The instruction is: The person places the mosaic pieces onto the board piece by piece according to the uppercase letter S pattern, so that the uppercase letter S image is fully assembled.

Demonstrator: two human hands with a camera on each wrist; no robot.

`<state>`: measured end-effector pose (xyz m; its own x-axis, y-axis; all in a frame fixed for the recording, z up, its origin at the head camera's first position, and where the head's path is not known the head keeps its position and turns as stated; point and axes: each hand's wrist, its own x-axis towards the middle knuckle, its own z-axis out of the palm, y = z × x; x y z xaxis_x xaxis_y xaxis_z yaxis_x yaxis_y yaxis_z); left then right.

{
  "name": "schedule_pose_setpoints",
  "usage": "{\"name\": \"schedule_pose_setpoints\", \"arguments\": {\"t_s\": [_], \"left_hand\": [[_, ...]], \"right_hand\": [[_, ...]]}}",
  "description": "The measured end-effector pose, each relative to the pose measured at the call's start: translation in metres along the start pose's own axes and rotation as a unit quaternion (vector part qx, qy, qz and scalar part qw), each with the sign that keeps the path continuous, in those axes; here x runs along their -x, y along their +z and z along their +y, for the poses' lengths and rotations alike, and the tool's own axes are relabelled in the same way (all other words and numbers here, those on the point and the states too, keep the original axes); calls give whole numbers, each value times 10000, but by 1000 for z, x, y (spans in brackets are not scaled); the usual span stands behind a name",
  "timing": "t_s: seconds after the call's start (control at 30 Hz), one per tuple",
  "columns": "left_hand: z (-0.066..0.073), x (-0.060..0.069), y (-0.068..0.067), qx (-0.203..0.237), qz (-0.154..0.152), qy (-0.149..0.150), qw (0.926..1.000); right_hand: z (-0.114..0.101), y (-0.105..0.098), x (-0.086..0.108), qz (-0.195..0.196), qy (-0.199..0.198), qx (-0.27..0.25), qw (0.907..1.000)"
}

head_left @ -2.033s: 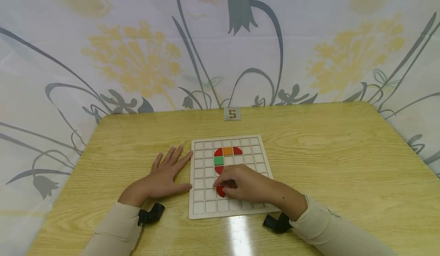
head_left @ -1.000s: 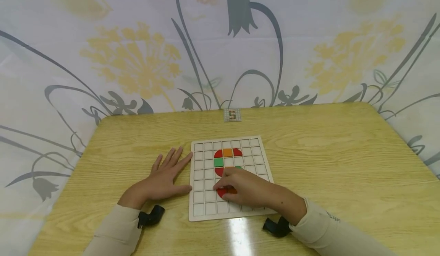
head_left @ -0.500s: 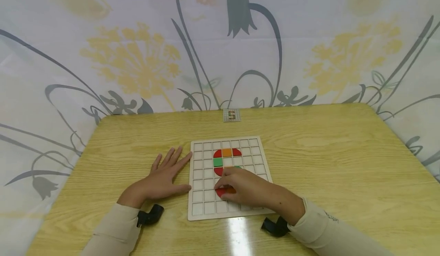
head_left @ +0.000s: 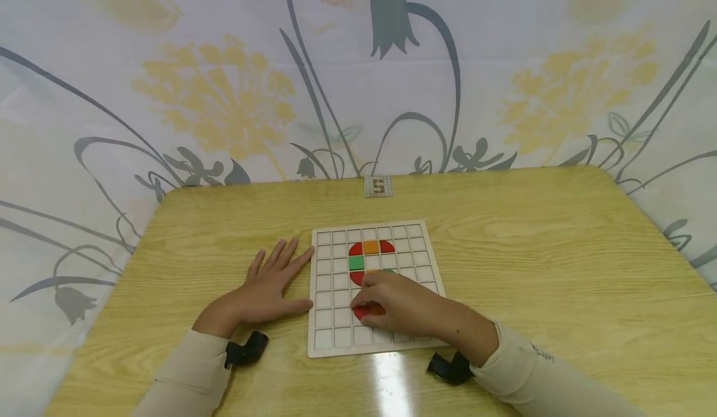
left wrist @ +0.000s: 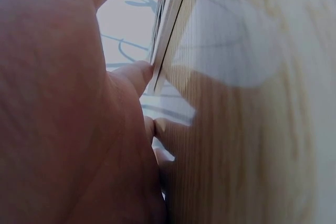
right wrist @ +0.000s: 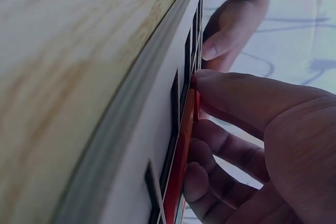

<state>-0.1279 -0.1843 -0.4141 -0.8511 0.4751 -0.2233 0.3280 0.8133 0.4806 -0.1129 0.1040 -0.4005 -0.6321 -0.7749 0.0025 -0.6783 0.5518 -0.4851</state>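
Observation:
A pale wooden grid board (head_left: 312, 327) lies on the table, with red, orange and green tiles set in its cells. My right hand (head_left: 404, 304) is over its lower middle, thumb and fingertips pinching a quarter-round red tile (head_left: 361, 313) at a cell. Beside that tile is an orange tile (head_left: 378, 310), partly under the hand. In the right wrist view the thumb presses the red tile (right wrist: 197, 104) at its edge. My left hand (head_left: 263, 292) lies spread on the table, its thumb and index fingertips at the board's left edge. The right hand hides several middle cells.
A small card (head_left: 378, 186) with an S-shaped pattern lies near the table's back edge. Black wrist cameras (head_left: 246, 348) sit at both cuffs. Behind the wooden table (head_left: 532, 249) hangs a flower-printed cloth (head_left: 336, 93).
Over two seconds my right hand has shifted slightly and turned at the red tile, which now looks level in its cell. More of the orange tile shows. The left hand has stayed put.

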Motion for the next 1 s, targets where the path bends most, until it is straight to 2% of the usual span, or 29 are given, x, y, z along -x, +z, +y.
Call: {"name": "schedule_pose_setpoints", "arguments": {"t_s": [0.27, 0.53, 0.8, 0.9, 1.0], "left_hand": [[-3, 1, 0, -24, -4, -19, 10000], [-1, 1, -2, 3, -20, -33, 10000], [-3, 1, -1, -7, -16, -19, 10000], [-4, 1, 0, 44, -5, -16, 10000], [-4, 2, 0, 126, 23, -18, 9999]], "right_hand": [[-3, 1, -1, 31, -13, 96, 9999], [-4, 0, -1, -18, -54, 464, 9989], [-6, 0, -1, -59, 54, 382, 9992], [-6, -3, 1, 33, 62, 342, 9994], [-4, -8, 6, 340, 82, 385, 9986]]}}
